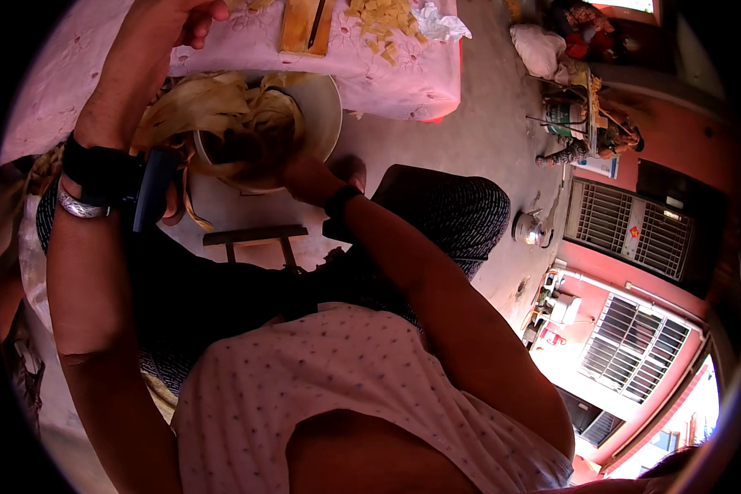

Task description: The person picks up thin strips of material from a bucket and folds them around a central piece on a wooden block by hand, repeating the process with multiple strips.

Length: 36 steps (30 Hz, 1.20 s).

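Observation:
My left hand [191, 23] is over the pink cloth-covered table, partly cut off by the top edge. Its visible fingers curl inward, and what they may hold is out of sight. Lower down, my right hand [306, 178] reaches to the near rim of a pale round bucket [331, 115], its fingers lost in shadow and blur. Broad yellowish-tan strips [193, 111], limp and leaf-like, fill the bucket and hang over its left side. Beyond it on the table lies a wooden board [306, 29] with a dark lengthwise bar, close to a scatter of small yellowish pieces [380, 20].
Crumpled white plastic [443, 22] rests near the corner of the table [420, 86]. A small wooden stool [255, 236] stands between my legs and the bucket. Further right are a shiny kettle-like pot [532, 230] on the floor and a white sack [538, 51].

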{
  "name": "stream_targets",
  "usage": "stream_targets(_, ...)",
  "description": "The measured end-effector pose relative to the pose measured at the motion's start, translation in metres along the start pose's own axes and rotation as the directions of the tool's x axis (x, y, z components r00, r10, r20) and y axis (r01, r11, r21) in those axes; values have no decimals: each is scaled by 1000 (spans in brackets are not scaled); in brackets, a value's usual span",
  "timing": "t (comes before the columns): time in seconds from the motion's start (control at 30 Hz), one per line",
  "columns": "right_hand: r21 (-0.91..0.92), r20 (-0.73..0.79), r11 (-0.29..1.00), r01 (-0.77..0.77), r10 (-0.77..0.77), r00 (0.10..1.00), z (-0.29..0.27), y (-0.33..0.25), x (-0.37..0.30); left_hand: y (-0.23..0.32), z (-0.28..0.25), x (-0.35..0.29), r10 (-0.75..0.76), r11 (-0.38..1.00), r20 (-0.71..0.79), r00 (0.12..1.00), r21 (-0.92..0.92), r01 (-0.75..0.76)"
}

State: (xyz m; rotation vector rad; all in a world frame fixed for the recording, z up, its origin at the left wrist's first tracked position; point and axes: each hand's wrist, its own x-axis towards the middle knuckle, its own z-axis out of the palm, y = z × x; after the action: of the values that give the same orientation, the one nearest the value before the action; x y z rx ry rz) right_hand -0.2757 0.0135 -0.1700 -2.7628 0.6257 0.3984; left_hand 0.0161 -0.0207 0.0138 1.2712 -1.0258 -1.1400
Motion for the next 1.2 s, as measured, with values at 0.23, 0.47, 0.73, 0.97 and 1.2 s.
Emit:
stream_targets(0.23, 116, 28, 993, -27, 24, 999, 1, -5, 2, 2, 1, 15, -5, 1000, 33, 999, 30, 4)
stream_targets(0.47, 557, -279, 747, 362, -243, 929, -43, -21, 19, -2, 2, 10, -49, 992, 4, 999, 118, 48)
stream_targets(0.73, 616, -187, 779, 119, -1, 982, -47, -40, 61, -5, 3, 3, -130, 974, 3, 991, 185, 128)
stream_targets(0.97, 785, -231, 610, 110, 123, 965, -88, -27, 45, -21, 18, 2, -156, 984, 119, 981, 108, 144)
stream_targets(1.2, 865, -338, 462, 195, 250, 907, -197, -11, 15, -26, 48, -18, -131, 990, 323, 937, 88, 108)
